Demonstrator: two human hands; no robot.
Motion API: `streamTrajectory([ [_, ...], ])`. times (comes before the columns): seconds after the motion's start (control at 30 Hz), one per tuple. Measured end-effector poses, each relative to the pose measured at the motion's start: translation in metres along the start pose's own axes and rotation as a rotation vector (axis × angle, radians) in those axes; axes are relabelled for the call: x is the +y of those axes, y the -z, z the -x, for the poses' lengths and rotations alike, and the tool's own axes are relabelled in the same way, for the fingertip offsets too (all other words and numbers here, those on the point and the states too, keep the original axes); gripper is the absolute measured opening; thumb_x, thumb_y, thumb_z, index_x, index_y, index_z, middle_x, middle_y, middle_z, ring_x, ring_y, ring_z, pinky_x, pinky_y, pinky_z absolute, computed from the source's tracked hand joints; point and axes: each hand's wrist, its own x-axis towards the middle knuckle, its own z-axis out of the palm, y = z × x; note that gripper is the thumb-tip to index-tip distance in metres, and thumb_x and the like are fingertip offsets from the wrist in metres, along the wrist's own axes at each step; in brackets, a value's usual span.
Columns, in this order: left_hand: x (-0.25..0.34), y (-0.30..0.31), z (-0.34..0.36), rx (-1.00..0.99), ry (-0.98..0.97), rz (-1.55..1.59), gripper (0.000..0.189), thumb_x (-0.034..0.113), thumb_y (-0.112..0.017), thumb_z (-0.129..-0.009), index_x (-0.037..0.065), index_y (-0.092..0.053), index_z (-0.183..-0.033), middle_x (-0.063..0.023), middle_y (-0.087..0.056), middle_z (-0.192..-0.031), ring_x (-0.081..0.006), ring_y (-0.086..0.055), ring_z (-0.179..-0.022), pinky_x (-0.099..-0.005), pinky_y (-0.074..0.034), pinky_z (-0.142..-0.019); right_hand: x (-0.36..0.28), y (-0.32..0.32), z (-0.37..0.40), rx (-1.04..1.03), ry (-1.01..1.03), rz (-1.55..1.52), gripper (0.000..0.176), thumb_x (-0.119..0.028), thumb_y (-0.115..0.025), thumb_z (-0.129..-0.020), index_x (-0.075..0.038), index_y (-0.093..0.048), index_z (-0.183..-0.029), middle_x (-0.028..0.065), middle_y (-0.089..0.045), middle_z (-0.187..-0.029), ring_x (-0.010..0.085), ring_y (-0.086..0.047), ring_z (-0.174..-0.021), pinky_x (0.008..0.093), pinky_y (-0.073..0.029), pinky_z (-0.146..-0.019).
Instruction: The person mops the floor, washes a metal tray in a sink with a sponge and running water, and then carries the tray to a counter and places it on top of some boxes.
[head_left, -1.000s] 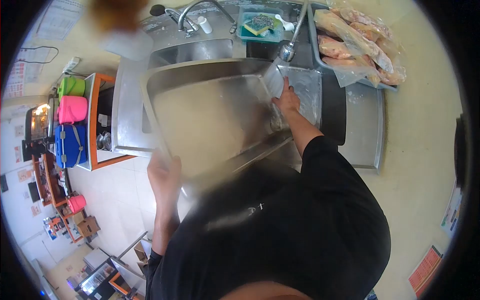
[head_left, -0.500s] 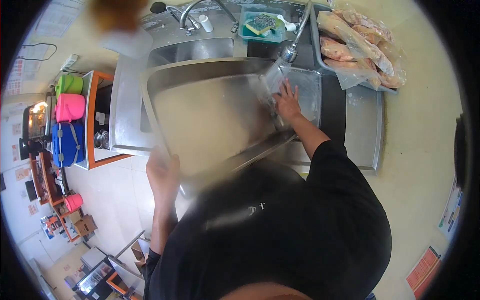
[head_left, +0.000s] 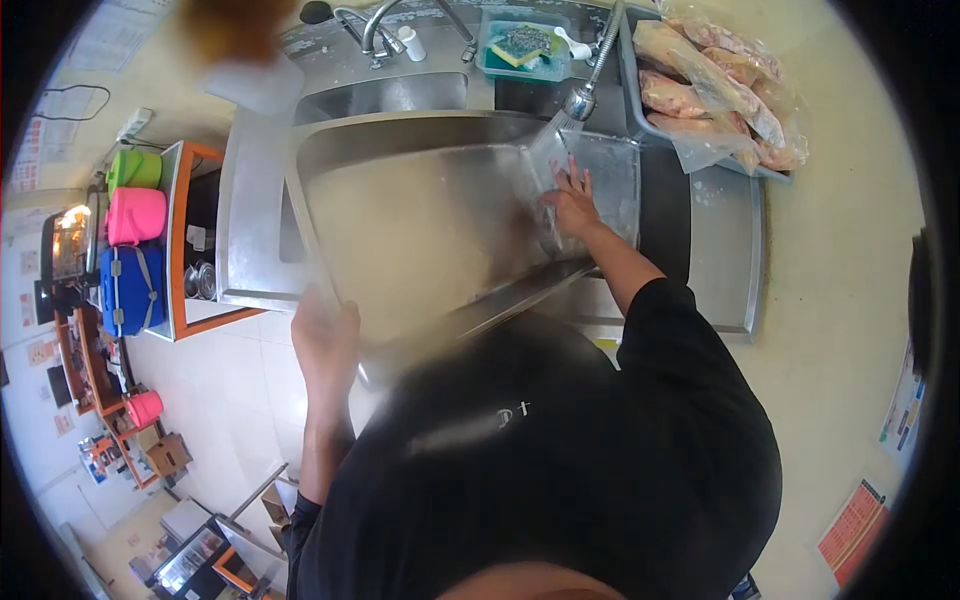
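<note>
A large, deep rectangular metal pan is tilted over the sink, its right end lower, with a cloudy pale look across its inside. My left hand is closed around the rim at the pan's near left corner, slightly blurred. At the right end, my right hand has its fingers spread and lies on or just over the pan's wet end wall; exact contact is hard to tell. A spray faucet above that hand sends water down into the clear, wet sink area.
Bagged raw meat fills a grey tub at the back right. Behind the pan are a second basin, a curved tap and a teal container holding a sponge. Colourful buckets stand at left.
My right hand has shifted very slightly down at the pan's right end. The pan has moved a little, and my left hand stays on its corner.
</note>
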Motion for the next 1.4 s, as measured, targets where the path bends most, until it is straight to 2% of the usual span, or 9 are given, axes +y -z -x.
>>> streamTrajectory([
  [0.13, -0.012, -0.002, -0.003, 0.036, -0.045, 0.017, 0.023, 0.001, -0.054, -0.083, -0.004, -0.058, -0.105, -0.0101, -0.064, -0.089, -0.0133, -0.058, -0.079, -0.0286, -0.046, -0.074, 0.011, -0.027, -0.007, 0.168, 0.0, 0.008, 0.033, -0.005, -0.061, -0.075, -0.023, -0.072, -0.101, 0.0117, -0.018, -0.158, 0.0392, 0.003, -0.146, 0.0609, -0.003, -0.114],
  [0.23, -0.015, -0.001, 0.0, 0.045, -0.052, 0.027, 0.027, 0.002, -0.055, -0.082, -0.005, -0.059, -0.107, -0.011, -0.064, -0.091, -0.0151, -0.058, -0.08, -0.0306, -0.047, -0.074, -0.011, 0.015, -0.003, -0.067, -0.062, 0.022, 0.04, -0.005, -0.06, -0.075, -0.019, -0.067, -0.112, 0.0153, -0.024, -0.155, 0.0392, -0.006, -0.146, 0.063, -0.005, -0.113],
  [0.43, -0.007, -0.005, 0.001, 0.0, -0.134, 0.118, 0.026, 0.004, -0.058, -0.086, -0.006, -0.056, -0.111, -0.0097, -0.064, -0.098, -0.0149, -0.059, -0.09, -0.0295, -0.047, -0.081, -0.022, -0.045, -0.003, 0.036, -0.045, -0.087, 0.043, -0.012, -0.065, -0.069, 0.002, -0.061, -0.109, 0.0206, -0.056, -0.119, 0.0363, -0.051, -0.116, 0.0418, -0.036, -0.106],
  [0.57, -0.017, 0.003, -0.003, -0.05, -0.116, 0.051, 0.027, 0.0, -0.056, -0.088, -0.005, -0.053, -0.114, -0.0111, -0.062, -0.103, -0.015, -0.057, -0.092, -0.0297, -0.045, -0.085, -0.052, -0.026, 0.009, 0.094, -0.383, -0.603, 0.028, -0.009, -0.059, -0.077, -0.004, -0.062, -0.104, 0.0203, -0.062, -0.11, 0.035, -0.059, -0.107, 0.0465, -0.044, -0.093],
  [0.77, -0.014, 0.01, -0.011, -0.133, -0.101, 0.092, 0.027, -0.001, -0.054, -0.088, -0.004, -0.052, -0.114, -0.0111, -0.061, -0.106, -0.0165, -0.058, -0.095, -0.0319, -0.046, -0.087, -0.051, -0.018, 0.031, -0.058, -0.473, -0.577, 0.03, -0.011, -0.059, -0.077, -0.006, -0.06, -0.106, 0.0198, -0.066, -0.099, 0.0366, -0.061, -0.102, 0.0511, -0.044, -0.091],
  [0.97, -0.006, 0.009, -0.015, -0.115, -0.152, 0.084, 0.03, -0.001, -0.053, -0.088, -0.003, -0.049, -0.118, -0.0122, -0.06, -0.11, -0.0191, -0.058, -0.097, -0.0345, -0.048, -0.087, -0.051, 0.001, 0.112, 0.874, -0.689, -0.209, 0.053, -0.023, -0.068, -0.075, -0.006, -0.053, -0.122, 0.0198, -0.064, -0.107, 0.0349, -0.061, -0.103, 0.0499, -0.044, -0.091],
  [1.07, 0.013, 0.004, -0.01, -0.139, -0.311, -0.014, 0.03, 0.0, -0.056, -0.087, -0.003, -0.051, -0.117, -0.0121, -0.06, -0.108, -0.0186, -0.058, -0.095, -0.0338, -0.047, -0.086, -0.049, -0.006, 0.125, 0.206, -0.751, -0.726, 0.072, -0.031, -0.072, -0.073, -0.005, -0.043, -0.134, 0.0209, -0.058, -0.12, 0.0359, -0.056, -0.112, 0.0478, -0.043, -0.095],
  [1.17, 0.022, 0.011, -0.007, -0.15, -0.442, -0.086, 0.029, 0.001, -0.057, -0.089, -0.004, -0.052, -0.116, -0.0124, -0.061, -0.109, -0.0178, -0.058, -0.096, -0.0327, -0.046, -0.088, -0.054, 0.02, 0.12, -0.028, -0.658, -0.917, 0.083, -0.036, -0.073, -0.074, -0.003, -0.035, -0.14, 0.0256, -0.051, -0.129, 0.04, -0.051, -0.119, 0.0452, -0.041, -0.099],
  [1.4, 0.047, 0.055, 0.017, 0.029, -0.74, -0.34, 0.016, 0.001, -0.059, -0.09, -0.004, -0.057, -0.105, -0.0086, -0.062, -0.096, -0.0143, -0.054, -0.087, -0.0284, -0.043, -0.078, -0.072, 0.006, 0.048, 0.268, -0.59, -1.191, 0.081, -0.034, -0.073, -0.079, 0.0, -0.031, -0.139, 0.0317, -0.048, -0.13, 0.0407, -0.047, -0.125, 0.0422, -0.039, -0.103],
])
